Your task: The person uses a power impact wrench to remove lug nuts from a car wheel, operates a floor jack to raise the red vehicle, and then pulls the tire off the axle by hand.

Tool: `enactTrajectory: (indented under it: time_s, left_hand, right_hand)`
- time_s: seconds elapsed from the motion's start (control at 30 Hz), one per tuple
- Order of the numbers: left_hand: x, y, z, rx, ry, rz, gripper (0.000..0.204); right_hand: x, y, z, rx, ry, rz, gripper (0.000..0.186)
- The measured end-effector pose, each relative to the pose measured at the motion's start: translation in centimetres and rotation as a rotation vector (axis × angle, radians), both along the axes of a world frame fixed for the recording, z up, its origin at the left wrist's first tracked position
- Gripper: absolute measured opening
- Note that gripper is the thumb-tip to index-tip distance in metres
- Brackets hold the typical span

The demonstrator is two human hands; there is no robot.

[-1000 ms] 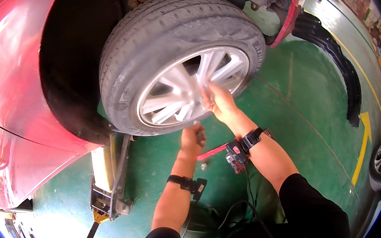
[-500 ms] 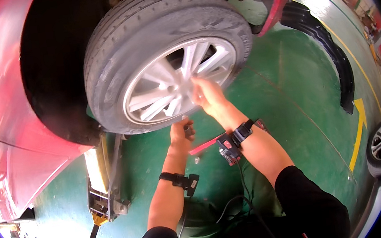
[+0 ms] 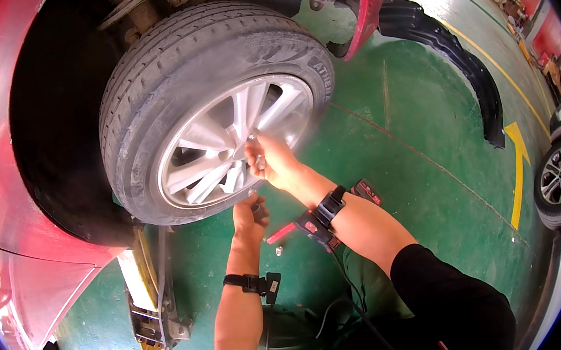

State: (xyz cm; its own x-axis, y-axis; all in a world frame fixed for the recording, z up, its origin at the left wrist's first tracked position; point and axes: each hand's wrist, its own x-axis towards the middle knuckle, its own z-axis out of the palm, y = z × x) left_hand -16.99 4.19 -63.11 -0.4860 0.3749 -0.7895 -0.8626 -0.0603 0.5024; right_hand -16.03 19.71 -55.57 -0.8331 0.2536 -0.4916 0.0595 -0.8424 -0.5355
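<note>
A tyre with a silver multi-spoke alloy wheel hangs in the wheel arch of a red car. My right hand is at the wheel's centre, its fingers pinched by the hub around a small silver lug nut; another metal piece shows in the curled fingers. Just below the rim's lower edge, my left hand is closed, with small metal lug nuts showing between its fingers. On the floor between my forearms lies a loose lug nut. A cordless impact wrench with a red socket lies partly behind my right wrist.
A floor jack stands under the red car body at the left. A black wheel arch liner lies on the green floor at the right. Farther right is another car's wheel, beside a yellow floor arrow.
The view has shifted, so the wheel sits lower and farther left. My right hand's fingers have curled in at the hub. My left hand stays closed below the rim.
</note>
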Motion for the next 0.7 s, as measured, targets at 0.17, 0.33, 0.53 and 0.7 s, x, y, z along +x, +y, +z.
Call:
enactTrajectory:
  time_s: [0.17, 0.33, 0.53, 0.7]
  left_hand:
    - [0.0, -0.3, -0.1, -0.015, 0.016, 0.005, 0.023]
    - [0.0, 0.0, -0.1, -0.021, -0.001, -0.012, 0.024]
    - [0.0, 0.0, 0.1, -0.023, -0.004, -0.022, 0.024]
    - [0.0, 0.3, -0.3, -0.039, 0.015, -0.061, 0.024]
  right_hand:
    - [-0.2, -0.1, -0.2, 0.169, 0.004, -0.129, 0.028]
    - [-0.4, 0.1, 0.0, 0.093, 0.016, -0.015, 0.019]
    - [0.1, 0.1, 0.3, 0.001, -0.006, 0.061, 0.014]
    - [-0.2, 0.4, -0.7, 0.199, 0.001, -0.041, 0.024]
